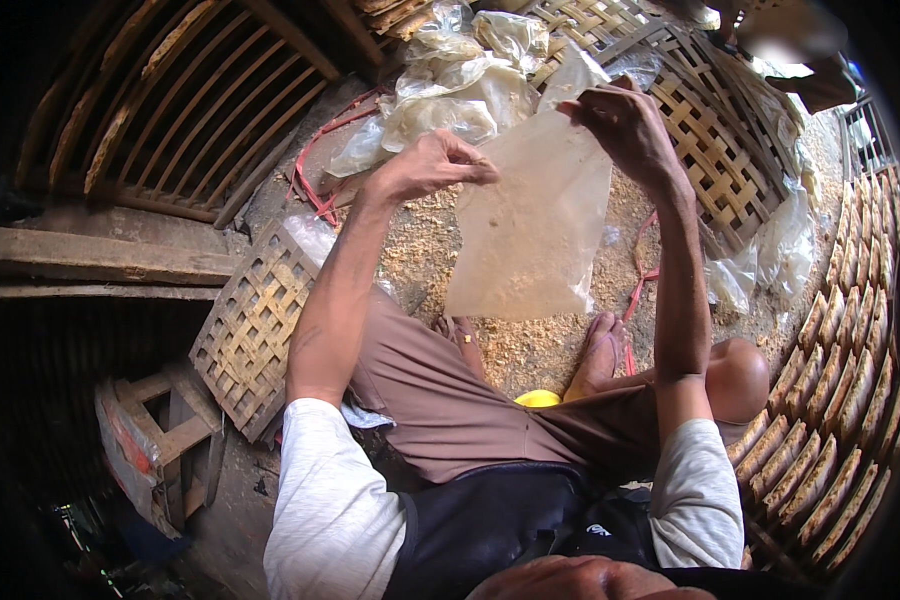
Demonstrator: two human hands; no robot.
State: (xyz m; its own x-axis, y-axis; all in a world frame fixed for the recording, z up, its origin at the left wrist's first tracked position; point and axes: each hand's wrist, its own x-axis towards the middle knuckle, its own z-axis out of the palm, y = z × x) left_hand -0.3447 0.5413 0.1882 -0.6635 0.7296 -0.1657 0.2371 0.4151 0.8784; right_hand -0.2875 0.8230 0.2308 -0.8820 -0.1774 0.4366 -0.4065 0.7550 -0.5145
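A translucent plastic bag [535,225] hangs flat in front of me, dusted with tan crumbs. My left hand [435,167] is closed in a pinch at its upper left edge. Higher up, my right hand [625,128] grips the upper right corner between curled fingers. The sheet slants down toward my feet. Behind it lies a heap of crumpled plastic bags [450,95], just beyond my left hand. A woven bamboo tray [715,135] leans to the right of my right hand, partly draped with plastic.
Tan crumbs [420,255] cover the floor between my legs. Another woven panel [255,325] stands by my left arm, near a small wooden stool [160,430]. Slatted wooden racks [200,90] rise at the far left. Rows of tan slabs [820,400] line the right side. Red plastic strips [315,150] trail nearby.
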